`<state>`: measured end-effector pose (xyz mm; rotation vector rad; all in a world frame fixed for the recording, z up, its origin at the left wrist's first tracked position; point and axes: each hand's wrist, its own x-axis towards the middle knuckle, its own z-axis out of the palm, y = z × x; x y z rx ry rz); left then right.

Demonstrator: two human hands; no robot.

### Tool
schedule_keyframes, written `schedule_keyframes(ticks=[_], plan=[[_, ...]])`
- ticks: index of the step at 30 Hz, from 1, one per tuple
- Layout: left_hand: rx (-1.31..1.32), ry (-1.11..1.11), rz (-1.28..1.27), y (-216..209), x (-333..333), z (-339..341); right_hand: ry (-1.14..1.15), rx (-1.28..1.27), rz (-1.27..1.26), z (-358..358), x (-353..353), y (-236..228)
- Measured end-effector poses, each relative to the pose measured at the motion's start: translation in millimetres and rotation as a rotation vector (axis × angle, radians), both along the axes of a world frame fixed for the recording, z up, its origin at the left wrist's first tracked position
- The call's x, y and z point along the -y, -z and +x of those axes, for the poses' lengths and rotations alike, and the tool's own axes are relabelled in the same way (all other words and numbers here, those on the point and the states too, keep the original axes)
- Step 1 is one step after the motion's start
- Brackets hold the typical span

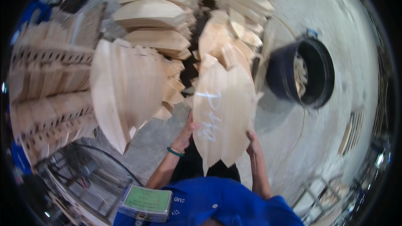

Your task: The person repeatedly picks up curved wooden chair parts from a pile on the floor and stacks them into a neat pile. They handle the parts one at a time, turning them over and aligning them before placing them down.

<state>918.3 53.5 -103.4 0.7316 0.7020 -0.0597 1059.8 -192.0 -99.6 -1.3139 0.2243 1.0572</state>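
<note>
A pale, leaf-shaped stack of wooden pieces [228,117] with pointed ends and white chalk marks on its face is in front of my body. My left hand [187,133] grips its left edge, with two bracelets at the wrist. On the opposite edge, my right hand [253,143] is closed, the thumb showing and the other fingers hidden behind the wood. The far end of this stack overlaps more curved wooden pieces [215,31]; whether it rests on them I cannot tell.
Left of my hands stands a large pile of curved wooden pieces [132,83], with more piles [153,12] beyond. Perforated wooden parts [52,88] are stacked at far left. A black bucket [280,69] holding wood scraps is on the right. A thin hose [299,132] crosses the floor nearby.
</note>
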Motion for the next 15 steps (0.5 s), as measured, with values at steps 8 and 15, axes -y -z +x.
schedule_keyframes(ticks=[8,15], plan=[[0.425,-0.249,0.397,-140,3,5,0.05,0.244,0.315,46,29,-80],[0.461,-0.607,0.686,-268,12,-82,-0.225,0.277,0.515,30,-31,-184]])
